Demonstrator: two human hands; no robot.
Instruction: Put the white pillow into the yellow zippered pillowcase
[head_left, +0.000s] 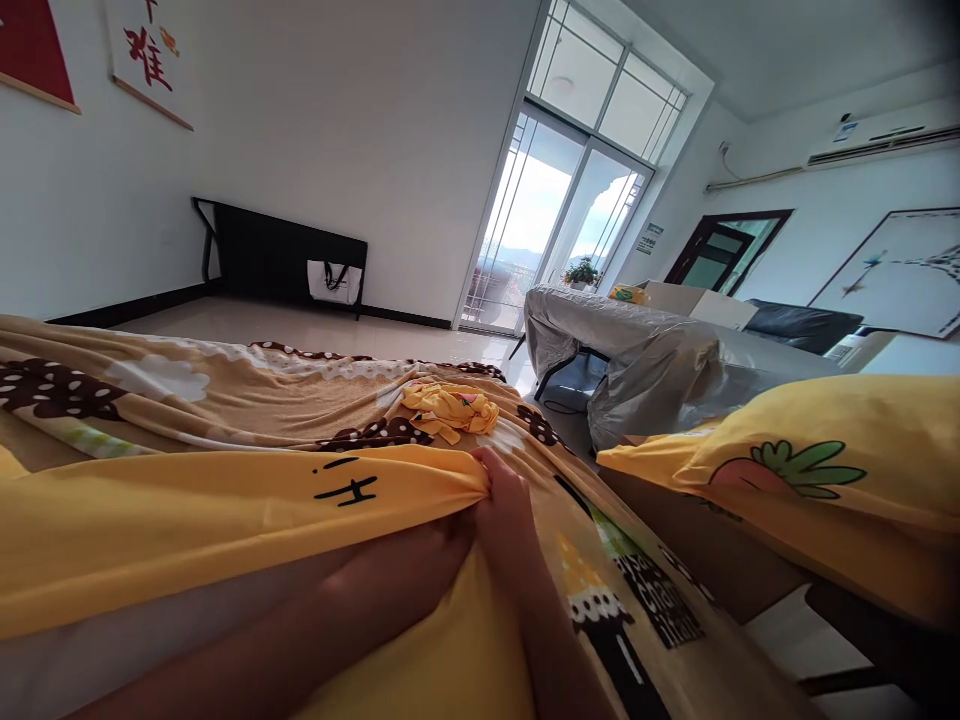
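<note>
A yellow pillowcase [262, 500] printed with "Hi" stretches across from the left, its right end bunched at my hands. My right hand [508, 505] is closed on that gathered end. Just left of it, my left hand [448, 545] reaches under the upper fold, its fingers hidden by cloth and my right hand. Below the fold and behind my left forearm shows a pale grey-white surface [172, 610]. More plain yellow cloth [442, 650] hangs beneath my hands. Beyond them, a crumpled yellow cloth [454, 408] lies on a patterned brown blanket [217, 380].
To the right rests a yellow pillow [862, 460] with a carrot print, on a brown surface. Behind it stands a table draped in clear plastic [637, 340], with a box [697, 303] on top. A black folded frame [277, 245] leans on the far wall beside a white bag [334, 282].
</note>
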